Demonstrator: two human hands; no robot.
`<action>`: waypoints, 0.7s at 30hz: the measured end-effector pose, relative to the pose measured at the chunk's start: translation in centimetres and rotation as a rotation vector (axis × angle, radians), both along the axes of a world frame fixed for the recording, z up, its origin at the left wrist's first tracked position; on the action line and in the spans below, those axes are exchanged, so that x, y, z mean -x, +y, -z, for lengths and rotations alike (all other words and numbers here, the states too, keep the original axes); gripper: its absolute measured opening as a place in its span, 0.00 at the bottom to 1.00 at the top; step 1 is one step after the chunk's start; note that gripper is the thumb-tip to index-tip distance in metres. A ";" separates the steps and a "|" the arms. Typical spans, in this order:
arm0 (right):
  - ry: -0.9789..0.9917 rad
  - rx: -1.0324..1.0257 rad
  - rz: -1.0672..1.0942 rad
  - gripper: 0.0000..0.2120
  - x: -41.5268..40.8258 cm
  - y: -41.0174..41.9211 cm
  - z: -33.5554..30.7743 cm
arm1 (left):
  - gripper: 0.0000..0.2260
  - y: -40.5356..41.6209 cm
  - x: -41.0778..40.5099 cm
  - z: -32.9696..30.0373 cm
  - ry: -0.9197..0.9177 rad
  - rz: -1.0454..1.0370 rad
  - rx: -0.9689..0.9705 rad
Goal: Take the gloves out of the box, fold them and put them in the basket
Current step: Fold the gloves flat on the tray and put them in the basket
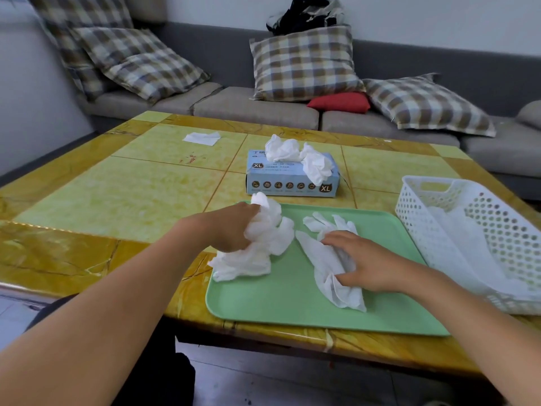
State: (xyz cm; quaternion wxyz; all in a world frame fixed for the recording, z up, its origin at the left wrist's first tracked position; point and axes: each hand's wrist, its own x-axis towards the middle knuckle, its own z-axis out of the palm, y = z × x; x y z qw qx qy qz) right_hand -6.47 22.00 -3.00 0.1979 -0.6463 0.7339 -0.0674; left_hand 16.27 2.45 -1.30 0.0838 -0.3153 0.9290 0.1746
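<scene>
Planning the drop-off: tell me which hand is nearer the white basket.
Right. The right hand rests on a glove just left of the basket; the left hand grips crumpled gloves farther away.

Two bare forearms, no sleeves visible. Left hand (227, 227) and right hand (371, 263) ungloved; no rings, watch or bands showing. Dark clothing at lap.

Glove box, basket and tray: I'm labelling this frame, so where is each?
glove box (292, 183): head view, on its blue front face.
basket (433, 179): head view, on its white far rim.
tray (292, 300): head view, on its bare green floor.
</scene>
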 end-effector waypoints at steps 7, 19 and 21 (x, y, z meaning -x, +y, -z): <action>-0.568 0.443 0.444 0.16 2.5 1.6 -2.6 | 0.49 0.8 -0.7 -2.5 0.038 -0.069 0.054; -0.458 0.232 0.843 0.15 3.0 -3.1 -0.4 | 0.27 9.4 6.1 1.7 0.182 0.187 0.192; -0.533 0.292 0.888 0.08 4.1 -3.0 -0.6 | 0.28 9.6 6.3 2.0 0.187 0.203 0.197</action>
